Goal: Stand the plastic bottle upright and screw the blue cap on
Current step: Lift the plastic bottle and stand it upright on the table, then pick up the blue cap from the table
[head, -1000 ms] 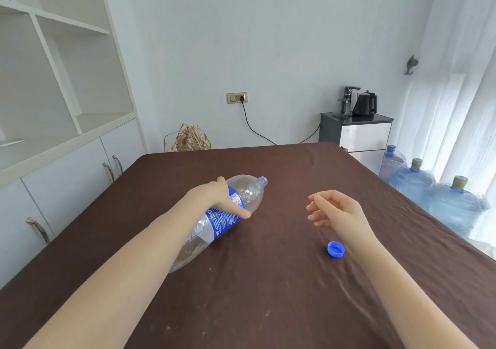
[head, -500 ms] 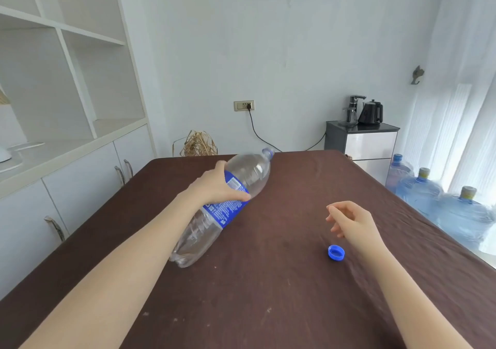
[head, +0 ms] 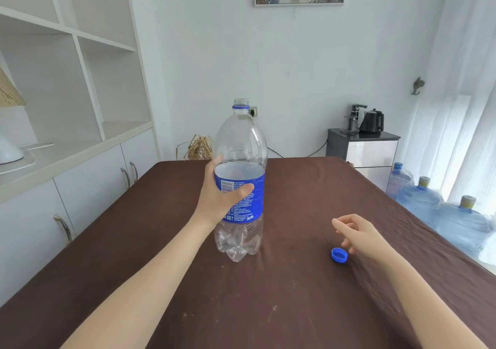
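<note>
On the table (head: 295,308) the bottle (head: 240,177) stands upright, its neck bare, the left hand (head: 222,195) wrapped around its label. Standing looks done; capping remains. Just beside the loosely curled, empty right hand (head: 357,234) lies the cap (head: 339,255), untouched.

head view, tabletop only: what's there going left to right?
left hand → plastic bottle, upright in that hand's grip → blue cap, lying on the brown tablecloth → right hand, empty, just beside the cap.
</note>
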A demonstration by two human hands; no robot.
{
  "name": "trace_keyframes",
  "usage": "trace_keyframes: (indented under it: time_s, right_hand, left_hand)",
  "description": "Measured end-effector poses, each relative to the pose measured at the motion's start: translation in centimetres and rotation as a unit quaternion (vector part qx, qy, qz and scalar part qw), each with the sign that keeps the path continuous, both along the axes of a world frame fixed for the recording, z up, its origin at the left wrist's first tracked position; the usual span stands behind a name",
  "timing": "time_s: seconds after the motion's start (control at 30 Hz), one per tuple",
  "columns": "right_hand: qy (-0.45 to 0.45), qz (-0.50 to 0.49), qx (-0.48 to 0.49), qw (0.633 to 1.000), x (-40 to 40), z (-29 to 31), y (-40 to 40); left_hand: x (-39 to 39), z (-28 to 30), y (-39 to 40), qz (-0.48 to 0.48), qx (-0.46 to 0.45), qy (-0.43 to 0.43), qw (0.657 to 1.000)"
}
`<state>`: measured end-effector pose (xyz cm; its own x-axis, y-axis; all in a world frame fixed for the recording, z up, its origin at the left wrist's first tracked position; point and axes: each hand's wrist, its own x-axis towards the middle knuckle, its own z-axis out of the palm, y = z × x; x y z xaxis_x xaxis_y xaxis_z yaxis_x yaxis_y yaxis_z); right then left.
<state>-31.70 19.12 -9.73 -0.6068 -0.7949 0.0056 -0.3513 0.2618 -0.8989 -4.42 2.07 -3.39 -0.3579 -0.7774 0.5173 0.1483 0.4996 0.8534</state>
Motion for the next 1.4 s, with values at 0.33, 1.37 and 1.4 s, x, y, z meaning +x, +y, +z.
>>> trace_keyframes:
  time_s: [0.33, 1.37, 1.4]
  right_hand:
    - [0.187, 0.106, 0.198, 0.956, 0.7, -0.9, 1.7]
    - [-0.329, 0.192, -0.250, 0.890, 9.0, 10.5, -2.1]
    - [-0.316, 0.194, -0.259, 0.892, 9.2, 11.4, -2.5]
  left_hand:
    - [0.1, -0.4, 0.2, -0.007, -0.002, 0.044, 0.999]
    - [0.3, -0.4, 0.0, -0.006, 0.010, 0.022, 1.000]
    - [0.3, -0.4, 0.0, -0.002, 0.008, 0.019, 1.000]
